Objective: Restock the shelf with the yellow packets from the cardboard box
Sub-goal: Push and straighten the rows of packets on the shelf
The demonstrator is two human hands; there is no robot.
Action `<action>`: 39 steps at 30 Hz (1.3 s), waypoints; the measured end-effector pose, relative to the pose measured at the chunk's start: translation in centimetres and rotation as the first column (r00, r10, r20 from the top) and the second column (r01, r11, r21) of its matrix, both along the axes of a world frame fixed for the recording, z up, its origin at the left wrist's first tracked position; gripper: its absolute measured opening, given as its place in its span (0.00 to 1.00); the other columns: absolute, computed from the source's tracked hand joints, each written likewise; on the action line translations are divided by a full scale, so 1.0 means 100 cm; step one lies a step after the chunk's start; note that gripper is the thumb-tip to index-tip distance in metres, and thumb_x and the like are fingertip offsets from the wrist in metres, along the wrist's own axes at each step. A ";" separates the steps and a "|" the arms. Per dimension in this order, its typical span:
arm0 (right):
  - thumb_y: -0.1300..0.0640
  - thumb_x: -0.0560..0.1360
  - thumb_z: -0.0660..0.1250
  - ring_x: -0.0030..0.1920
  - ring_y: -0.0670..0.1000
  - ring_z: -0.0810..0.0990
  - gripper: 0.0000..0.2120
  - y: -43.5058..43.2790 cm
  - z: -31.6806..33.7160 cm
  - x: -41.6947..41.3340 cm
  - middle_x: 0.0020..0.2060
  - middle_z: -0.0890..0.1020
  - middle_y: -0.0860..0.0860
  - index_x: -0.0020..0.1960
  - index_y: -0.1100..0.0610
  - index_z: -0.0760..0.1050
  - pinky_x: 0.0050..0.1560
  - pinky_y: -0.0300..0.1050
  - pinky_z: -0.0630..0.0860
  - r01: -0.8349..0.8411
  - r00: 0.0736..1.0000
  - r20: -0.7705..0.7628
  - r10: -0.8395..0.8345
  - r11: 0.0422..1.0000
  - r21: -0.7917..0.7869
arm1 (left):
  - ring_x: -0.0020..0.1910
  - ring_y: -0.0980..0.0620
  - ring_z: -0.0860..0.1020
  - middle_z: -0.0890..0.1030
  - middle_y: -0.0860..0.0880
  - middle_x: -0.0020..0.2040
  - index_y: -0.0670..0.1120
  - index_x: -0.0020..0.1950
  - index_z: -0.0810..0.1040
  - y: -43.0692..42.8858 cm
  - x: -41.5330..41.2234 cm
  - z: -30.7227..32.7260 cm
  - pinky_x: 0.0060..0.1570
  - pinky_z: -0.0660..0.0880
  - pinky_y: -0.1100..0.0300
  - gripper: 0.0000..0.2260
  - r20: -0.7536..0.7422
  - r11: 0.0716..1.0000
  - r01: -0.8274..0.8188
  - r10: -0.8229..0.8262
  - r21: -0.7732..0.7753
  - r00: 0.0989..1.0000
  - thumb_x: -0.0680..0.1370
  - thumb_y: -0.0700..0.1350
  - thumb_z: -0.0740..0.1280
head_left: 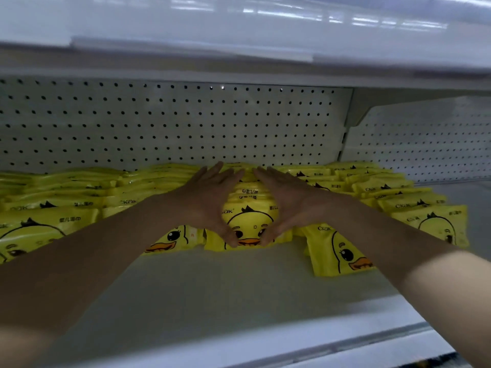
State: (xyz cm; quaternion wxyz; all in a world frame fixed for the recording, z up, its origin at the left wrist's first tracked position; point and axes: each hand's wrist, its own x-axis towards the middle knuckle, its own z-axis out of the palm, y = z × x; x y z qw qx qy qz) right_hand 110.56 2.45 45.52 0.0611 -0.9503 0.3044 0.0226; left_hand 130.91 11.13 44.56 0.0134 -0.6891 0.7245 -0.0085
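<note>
Yellow packets with a duck face lie in overlapping rows along the back of a white shelf (pixel 202 293). My left hand (pixel 210 200) and my right hand (pixel 284 203) both press on the two sides of the middle row of packets (pixel 249 221), fingers stretched flat toward the back and thumbs on the front packet's lower edge. One packet (pixel 337 251) lies loose and askew to the right of my right hand. The cardboard box is out of view.
A white pegboard back panel (pixel 170 123) rises behind the packets. The shelf above (pixel 239 62) hangs low over my hands. The shelf's front lip (pixel 345 343) runs across the bottom. A second bay with its own pegboard (pixel 425 139) lies to the right.
</note>
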 end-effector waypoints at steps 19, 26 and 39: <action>0.34 0.66 0.74 0.80 0.47 0.48 0.56 -0.007 0.023 -0.056 0.81 0.48 0.45 0.81 0.43 0.42 0.77 0.43 0.49 -0.008 0.974 0.227 -0.008 0.997 0.072 | 0.79 0.50 0.40 0.45 0.50 0.81 0.51 0.80 0.39 0.020 -0.067 0.015 0.77 0.40 0.48 0.60 -0.056 0.982 -0.172 0.167 -0.078 0.984 0.61 0.75 0.69; 0.31 0.60 0.77 0.80 0.45 0.42 0.65 -0.027 0.035 -0.147 0.81 0.43 0.44 0.80 0.42 0.37 0.80 0.51 0.47 0.100 0.995 0.000 -0.100 0.992 0.083 | 0.79 0.49 0.43 0.44 0.49 0.81 0.50 0.80 0.39 -0.003 -0.170 0.022 0.77 0.47 0.48 0.62 -0.152 0.986 -0.146 0.158 0.085 0.976 0.59 0.76 0.69; 0.30 0.56 0.78 0.80 0.50 0.37 0.70 -0.049 -0.008 -0.160 0.81 0.45 0.49 0.81 0.51 0.38 0.78 0.54 0.37 0.005 0.999 -0.043 -0.016 0.972 -0.237 | 0.79 0.48 0.40 0.46 0.45 0.81 0.43 0.80 0.40 -0.034 -0.200 -0.010 0.76 0.39 0.46 0.68 0.078 0.981 -0.187 0.191 -0.053 0.978 0.55 0.72 0.75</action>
